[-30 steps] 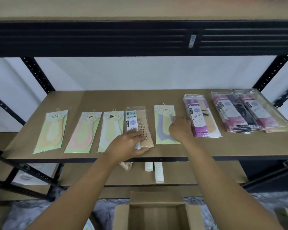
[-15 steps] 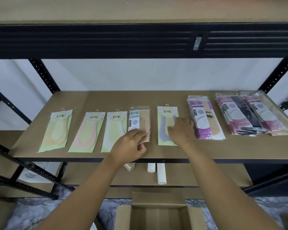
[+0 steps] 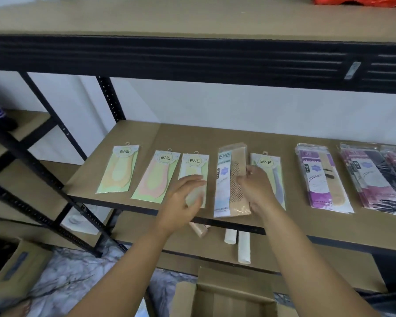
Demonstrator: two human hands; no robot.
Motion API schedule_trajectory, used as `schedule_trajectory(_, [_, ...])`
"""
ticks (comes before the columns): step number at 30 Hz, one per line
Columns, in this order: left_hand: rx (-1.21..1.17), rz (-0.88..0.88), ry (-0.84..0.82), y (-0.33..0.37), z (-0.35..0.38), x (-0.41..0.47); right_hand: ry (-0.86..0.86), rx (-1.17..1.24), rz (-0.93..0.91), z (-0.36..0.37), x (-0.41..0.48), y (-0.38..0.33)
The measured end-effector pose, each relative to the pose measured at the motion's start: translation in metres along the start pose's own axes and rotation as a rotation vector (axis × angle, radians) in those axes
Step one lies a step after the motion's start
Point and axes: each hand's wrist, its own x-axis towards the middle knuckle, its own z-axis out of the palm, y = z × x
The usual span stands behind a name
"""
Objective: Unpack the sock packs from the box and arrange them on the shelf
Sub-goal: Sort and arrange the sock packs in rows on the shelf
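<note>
The open box (image 3: 226, 280) sits nearest me, right below the beige stocking pack (image 3: 229, 195). My right hand (image 3: 255, 188) pinches that pack's right edge. My left hand (image 3: 183, 200) is loose-fingered just left of it, over a pale ENE pack (image 3: 193, 165) on the shelf (image 3: 192, 136).

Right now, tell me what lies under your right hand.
Under the right hand lies a sock pack with a purple sock; its label and right edge show, its lower left is covered. The fingers pinch the neighbouring stocking pack at its right edge.
</note>
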Motion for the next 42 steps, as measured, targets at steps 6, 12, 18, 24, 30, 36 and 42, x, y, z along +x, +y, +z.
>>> schedule_trajectory(6, [0.562,-0.259,-0.002,-0.077,-0.093,-0.001,-0.09,0.065,-0.133,0.041,-0.011,-0.016])
schedule_trajectory(12, [0.648,-0.596,-0.475,-0.096,-0.136,-0.021,-0.265,0.19,-0.022,0.089,-0.026,-0.02])
schedule_trajectory(18, [0.767,-0.452,-0.287,-0.103,-0.139,-0.056,-0.316,0.218,0.015,0.109,-0.03,-0.014])
schedule_trajectory(24, [0.762,-0.347,-0.193,-0.115,-0.14,-0.083,-0.311,0.229,0.037,0.105,-0.034,-0.008])
schedule_trajectory(30, [0.708,-0.3,0.118,-0.08,-0.14,-0.065,-0.295,0.23,0.027,0.082,-0.035,-0.004])
schedule_trajectory(36, [0.614,-0.108,0.032,-0.029,-0.083,-0.017,-0.162,0.306,0.025,0.035,-0.032,0.0])
schedule_trajectory(42, [0.624,0.07,-0.091,0.002,-0.009,0.018,0.013,0.385,0.05,-0.032,-0.033,0.008])
